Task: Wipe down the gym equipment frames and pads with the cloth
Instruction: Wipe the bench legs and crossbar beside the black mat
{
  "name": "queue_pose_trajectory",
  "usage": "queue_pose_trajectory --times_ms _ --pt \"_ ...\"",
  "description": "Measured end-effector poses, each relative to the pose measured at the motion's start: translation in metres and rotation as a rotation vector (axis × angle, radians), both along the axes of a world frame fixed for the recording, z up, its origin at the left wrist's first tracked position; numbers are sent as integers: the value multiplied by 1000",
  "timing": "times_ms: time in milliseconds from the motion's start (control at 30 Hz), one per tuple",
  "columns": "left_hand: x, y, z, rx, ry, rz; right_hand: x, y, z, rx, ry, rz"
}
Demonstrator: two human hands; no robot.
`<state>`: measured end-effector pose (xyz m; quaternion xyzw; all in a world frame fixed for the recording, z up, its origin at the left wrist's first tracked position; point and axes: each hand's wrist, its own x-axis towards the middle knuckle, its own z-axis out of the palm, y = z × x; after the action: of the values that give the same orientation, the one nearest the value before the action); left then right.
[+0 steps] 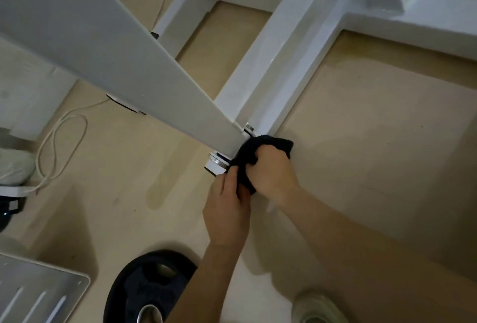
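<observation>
Head view: black cloth [254, 153] bunched in the right grip [273, 167], pressed to the low end of the slanted white beam [129, 64], just beside a steel collar [216, 162]. Lower end pinched by the left grip [227, 209]. Long axis of the beam up-left from both grips. Weight plate [149, 284] on the floor, well apart.

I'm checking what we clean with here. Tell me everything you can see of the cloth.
The cloth is black, soft-looking fabric, bunched into a wad rather than spread flat. It sits against the lower end of the sloping white beam, beside the round pivot fitting. The right hand grips it from above; the left hand pinches its lower end. Much of it is hidden under the fingers.
</observation>
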<state>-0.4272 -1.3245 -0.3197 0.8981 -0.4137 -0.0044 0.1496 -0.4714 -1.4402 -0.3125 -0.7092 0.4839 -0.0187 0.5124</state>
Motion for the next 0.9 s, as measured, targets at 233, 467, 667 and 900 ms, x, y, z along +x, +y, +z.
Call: queue_pose_trajectory --times_ms 233,467,667,900 --pt "6 -40 -5 155 -320 -188 1 -13 11 -129 -293 -196" --pt "19 21 3 83 10 -26 -2 33 6 -28 -362 -140" --pt "67 6 25 -233 283 353 -1 43 5 -145 -216 27" --pt "40 -8 -18 -10 236 105 0 33 4 22 -244 -197"
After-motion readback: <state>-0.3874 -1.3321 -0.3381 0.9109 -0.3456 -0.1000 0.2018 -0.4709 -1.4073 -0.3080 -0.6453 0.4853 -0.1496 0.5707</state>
